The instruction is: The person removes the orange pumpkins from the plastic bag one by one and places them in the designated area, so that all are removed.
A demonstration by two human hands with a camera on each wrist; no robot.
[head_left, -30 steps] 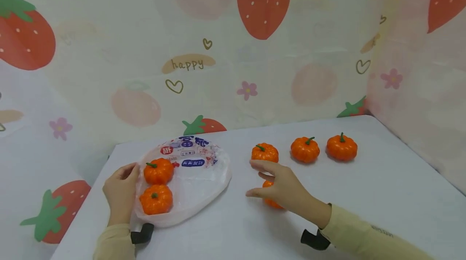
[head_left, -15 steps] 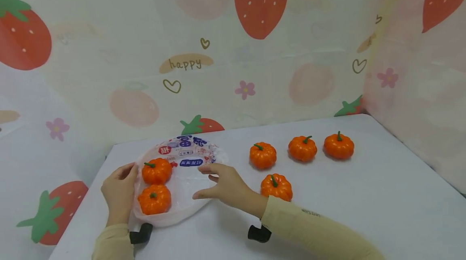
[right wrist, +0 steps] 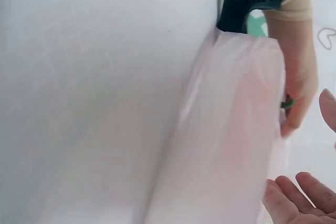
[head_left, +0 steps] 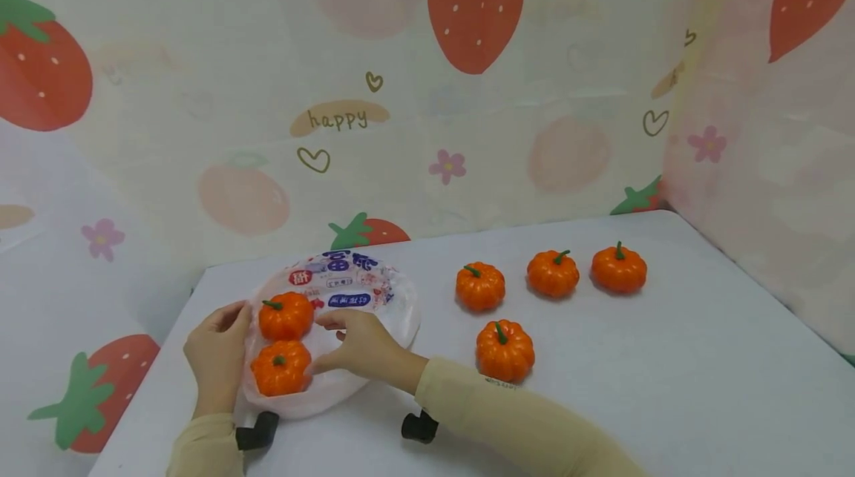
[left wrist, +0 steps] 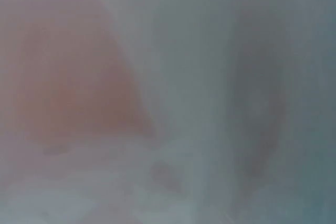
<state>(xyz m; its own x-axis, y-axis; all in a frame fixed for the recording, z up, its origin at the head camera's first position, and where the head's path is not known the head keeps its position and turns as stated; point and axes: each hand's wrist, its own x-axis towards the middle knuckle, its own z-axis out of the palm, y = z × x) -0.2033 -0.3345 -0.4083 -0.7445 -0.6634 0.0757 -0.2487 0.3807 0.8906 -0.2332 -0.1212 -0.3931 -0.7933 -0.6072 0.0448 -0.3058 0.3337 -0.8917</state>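
A pale pink plastic bag (head_left: 394, 325) with printed lettering lies spread open on the table at left. Two small orange pumpkins with green stems are in it, a rear one (head_left: 285, 316) and a front one (head_left: 280, 368). My left hand (head_left: 217, 349) pinches the bag's left edge. Over the bag, my right hand (head_left: 364, 347) has its thumb and fingers apart, close to the pumpkins' right side; contact is hard to tell. The right wrist view shows the bag's side (right wrist: 226, 129) and my right fingers (right wrist: 302, 198). Blur hides detail in the left wrist view.
More pumpkins sit to the right on the white table (head_left: 701, 358): one nearer the front (head_left: 505, 351), and three behind, at left (head_left: 480, 287), middle (head_left: 553, 274) and right (head_left: 619, 269). A strawberry-printed curtain (head_left: 467, 113) hangs behind the table.
My right hand has moved left, from beside the loose pumpkins to over the bag, carrying nothing visible. My left hand has kept its hold on the bag's edge.
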